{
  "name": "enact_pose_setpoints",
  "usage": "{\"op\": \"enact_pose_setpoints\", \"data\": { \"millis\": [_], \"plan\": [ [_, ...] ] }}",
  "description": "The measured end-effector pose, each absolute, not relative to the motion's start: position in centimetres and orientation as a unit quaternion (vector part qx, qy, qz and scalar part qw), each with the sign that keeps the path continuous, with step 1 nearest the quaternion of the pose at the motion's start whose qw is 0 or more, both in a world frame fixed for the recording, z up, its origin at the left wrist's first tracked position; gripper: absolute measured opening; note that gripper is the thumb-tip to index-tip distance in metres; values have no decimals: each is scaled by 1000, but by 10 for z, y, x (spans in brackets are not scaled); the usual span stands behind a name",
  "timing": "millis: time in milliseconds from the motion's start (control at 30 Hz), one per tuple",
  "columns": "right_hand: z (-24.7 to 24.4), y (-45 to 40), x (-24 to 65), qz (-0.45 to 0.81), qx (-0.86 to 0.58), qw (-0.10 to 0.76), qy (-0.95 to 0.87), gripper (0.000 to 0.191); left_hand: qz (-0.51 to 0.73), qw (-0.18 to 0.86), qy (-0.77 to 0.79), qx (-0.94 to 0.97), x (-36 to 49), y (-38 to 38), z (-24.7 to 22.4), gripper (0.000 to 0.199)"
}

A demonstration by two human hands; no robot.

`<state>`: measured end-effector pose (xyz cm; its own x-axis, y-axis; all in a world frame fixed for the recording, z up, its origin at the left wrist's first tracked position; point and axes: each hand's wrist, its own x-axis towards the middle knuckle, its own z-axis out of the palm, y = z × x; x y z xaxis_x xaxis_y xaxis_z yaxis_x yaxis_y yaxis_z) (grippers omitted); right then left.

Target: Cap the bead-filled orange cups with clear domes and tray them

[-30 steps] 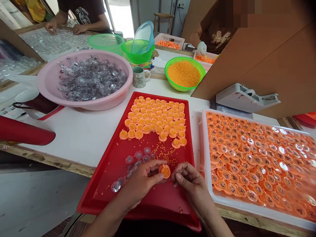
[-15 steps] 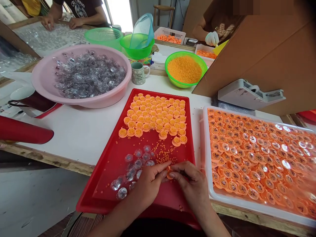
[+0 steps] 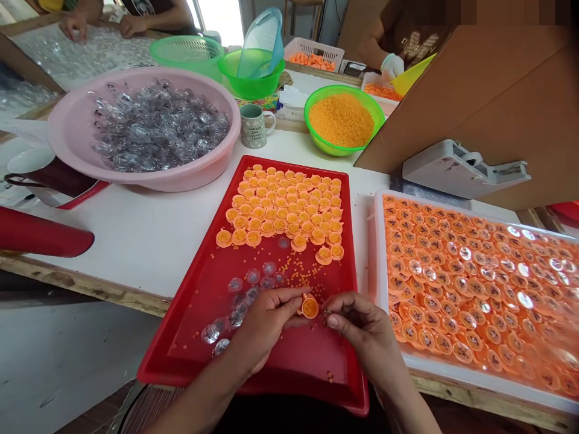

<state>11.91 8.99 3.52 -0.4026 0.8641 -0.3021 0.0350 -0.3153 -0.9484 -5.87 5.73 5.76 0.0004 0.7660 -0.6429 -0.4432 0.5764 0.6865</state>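
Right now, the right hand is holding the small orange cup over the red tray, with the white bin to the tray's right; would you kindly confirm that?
Not quite: the head view shows the left hand, not the right hand, holding the small orange cup over the red tray. The white bin is indeed to the tray's right.

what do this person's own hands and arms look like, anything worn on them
The left hand and right hand are bare: five-fingered, ungloved, with no ring or watch visible. The left forearm and right forearm are uncovered as far as they show, with no sleeve or cuff in view.
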Motion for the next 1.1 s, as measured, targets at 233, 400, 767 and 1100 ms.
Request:
{"op": "enact_pose_setpoints", "data": {
  "millis": [233, 400, 767, 1100],
  "plan": [
    [39, 83, 121, 622, -503, 296, -522, 16, 416, 672, 596, 147, -59, 55, 55, 20],
    [35, 85, 122, 612, -502, 293, -536, 19, 410, 666, 603, 155, -59, 53, 57, 21],
    [37, 84, 120, 667, -442, 270, -535, 13, 388, 661, 617, 180, -59, 54, 60, 21],
    [38, 78, 120, 611, -490, 260, -565, 13, 377, 647, 637, 182, -59, 55, 57, 19]
  ]
}}
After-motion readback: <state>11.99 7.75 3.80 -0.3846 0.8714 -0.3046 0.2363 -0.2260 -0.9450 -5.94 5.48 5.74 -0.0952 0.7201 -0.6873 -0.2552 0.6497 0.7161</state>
